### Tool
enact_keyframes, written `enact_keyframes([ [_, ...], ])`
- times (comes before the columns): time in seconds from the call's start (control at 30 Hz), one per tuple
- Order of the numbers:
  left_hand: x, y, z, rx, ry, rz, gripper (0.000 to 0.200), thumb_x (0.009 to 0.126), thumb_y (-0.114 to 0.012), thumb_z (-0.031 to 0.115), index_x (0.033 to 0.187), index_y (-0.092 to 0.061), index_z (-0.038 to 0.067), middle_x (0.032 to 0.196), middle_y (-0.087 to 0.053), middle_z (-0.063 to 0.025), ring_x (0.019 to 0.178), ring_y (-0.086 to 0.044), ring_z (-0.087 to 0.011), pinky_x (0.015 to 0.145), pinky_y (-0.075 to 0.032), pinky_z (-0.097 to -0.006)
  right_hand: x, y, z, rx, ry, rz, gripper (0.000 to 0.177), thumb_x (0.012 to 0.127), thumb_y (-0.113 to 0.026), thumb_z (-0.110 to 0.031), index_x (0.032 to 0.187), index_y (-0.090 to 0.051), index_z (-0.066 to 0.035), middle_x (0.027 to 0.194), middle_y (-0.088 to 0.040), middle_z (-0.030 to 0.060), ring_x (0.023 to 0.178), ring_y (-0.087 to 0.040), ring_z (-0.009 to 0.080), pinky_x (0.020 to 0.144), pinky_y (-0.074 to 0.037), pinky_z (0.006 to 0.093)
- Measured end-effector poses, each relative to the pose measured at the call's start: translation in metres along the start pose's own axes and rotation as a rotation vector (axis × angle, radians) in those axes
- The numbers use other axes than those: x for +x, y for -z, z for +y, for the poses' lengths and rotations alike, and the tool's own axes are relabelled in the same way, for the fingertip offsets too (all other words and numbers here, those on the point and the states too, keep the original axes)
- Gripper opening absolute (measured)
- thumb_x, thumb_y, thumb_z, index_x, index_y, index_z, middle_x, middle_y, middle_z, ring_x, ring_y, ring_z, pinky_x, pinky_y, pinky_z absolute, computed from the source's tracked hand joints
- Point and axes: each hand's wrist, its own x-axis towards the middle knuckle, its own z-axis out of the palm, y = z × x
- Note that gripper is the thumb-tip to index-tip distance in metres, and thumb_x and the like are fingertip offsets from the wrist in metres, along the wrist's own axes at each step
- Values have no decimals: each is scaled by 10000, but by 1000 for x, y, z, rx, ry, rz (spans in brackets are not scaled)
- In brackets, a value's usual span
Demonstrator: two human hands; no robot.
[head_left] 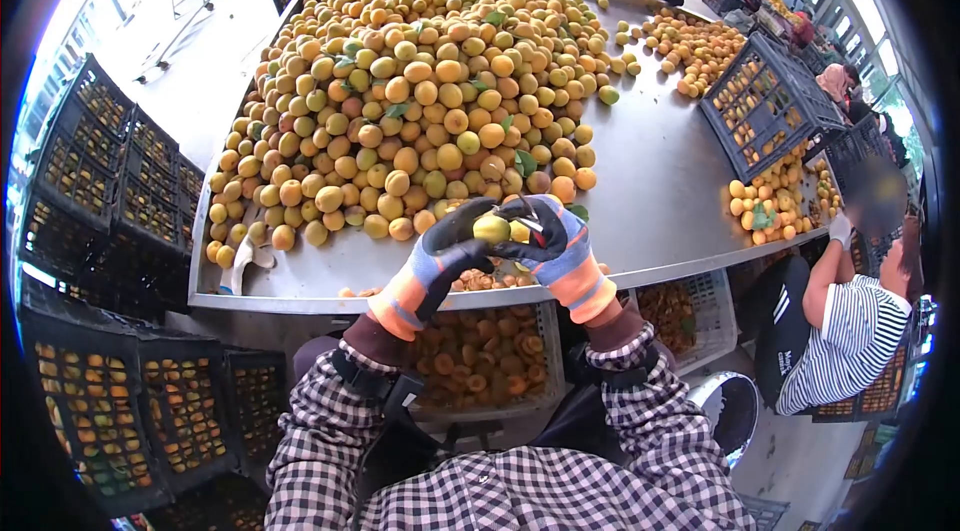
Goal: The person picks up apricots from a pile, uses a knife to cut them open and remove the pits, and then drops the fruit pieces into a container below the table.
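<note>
Both my hands wear orange, blue and black gloves and meet at the near edge of a metal table (670, 201). My left hand (450, 249) is closed round a yellow-green apricot (491, 229). Close beside it, my right hand (548, 236) has its fingers curled; a small thin tool seems to be in them, its shape partly hidden. A yellow fruit piece shows between the hands. Beyond them rises a large heap of apricots (400, 111) with some green leaves. Below the table edge, a crate (545, 361) holds halved apricots.
Black crates of apricots (130, 401) are stacked at the left. A tilted black crate (765, 111) spills apricots onto the table's right side. A person in a striped shirt (850, 331) sits at the right. Other people sit across the table. A white bucket (725, 411) stands low right.
</note>
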Motion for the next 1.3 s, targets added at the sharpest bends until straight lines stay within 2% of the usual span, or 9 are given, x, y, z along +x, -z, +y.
enact_keyframes([
  [0.07, 2, -1, -14, 96, -134, 45, 618, 857, -733, 96, 1398, -448, 5, 1273, -584, -55, 1046, -579, -115, 860, -500, -258, 2, 0, -8, -60, -7, -10, 511, 776, -747, 65, 1235, -532, 1, 1180, -628, 64, 1073, -597, 120, 934, -515, 281],
  [0.37, 2, 8, -7, 19, -6, 43, 544, 904, -668, 271, 1349, -498, 10, 1167, -622, -50, 979, -608, -123, 789, -520, -256, 1, 2, -24, 68, -67, -7, 366, 883, -639, 53, 1230, -533, 5, 1157, -633, 75, 1040, -603, 113, 907, -509, 256],
  [0.47, 1, -1, -1, -231, 66, 55, 532, 908, -661, 258, 1351, -496, 14, 1176, -618, -45, 988, -605, -122, 785, -515, -247, -3, -3, -16, 48, 21, 31, 366, 876, -647, 55, 1222, -542, 1, 1156, -635, 76, 1058, -600, 108, 905, -513, 261],
  [0.8, 4, -3, -2, -178, 54, 85, 516, 876, -703, 181, 1329, -512, 22, 1175, -631, -63, 946, -646, -144, 786, -537, -257, -1, -7, -9, 94, -54, 147, 281, 865, -665, 45, 1133, -584, 24, 1003, -674, 67, 945, -639, 97, 833, -527, 234],
  [0.93, 5, 13, -11, -138, -94, 199, 502, 875, -706, 188, 1316, -524, 32, 1187, -632, -74, 1044, -628, -152, 842, -532, -271, -9, 5, -16, -242, -61, 29, 286, 866, -655, 58, 1142, -580, 49, 956, -673, 76, 935, -640, 99, 793, -529, 245],
  [1.0, 2, 16, -7, -161, -83, 208, 494, 871, -708, 162, 1309, -527, 26, 1188, -631, -80, 1079, -616, -162, 878, -526, -288, -13, -4, -7, -11, -97, 65, 261, 870, -666, 0, 1120, -590, 2, 931, -678, 107, 877, -683, 168, 740, -538, 294],
  [1.07, 2, 10, -2, -153, -110, 196, 499, 859, -714, 126, 1306, -524, 13, 1193, -630, -80, 1069, -620, -172, 900, -526, -307, -14, -3, -16, -492, 61, -37, 206, 875, -669, -82, 1067, -603, -52, 906, -670, 141, 830, -678, 288, 688, -525, 356],
  [1.1, 3, 9, -2, -155, -110, 195, 499, 859, -714, 126, 1306, -524, 13, 1193, -630, -80, 1069, -620, -172, 900, -526, -307, -14, -9, -10, -326, 74, -19, 175, 879, -660, -140, 1032, -597, -83, 891, -658, 152, 826, -638, 363, 665, -511, 403],
  [1.3, 3, 11, -2, -194, -123, 178, 510, 833, -738, 110, 1291, -541, 2, 1180, -639, -86, 1066, -626, -186, 921, -526, -328, -18, -14, 3, -374, 11, -36, 214, 871, -668, -141, 1054, -587, -66, 866, -662, 161, 820, -654, 359, 667, -519, 411],
])
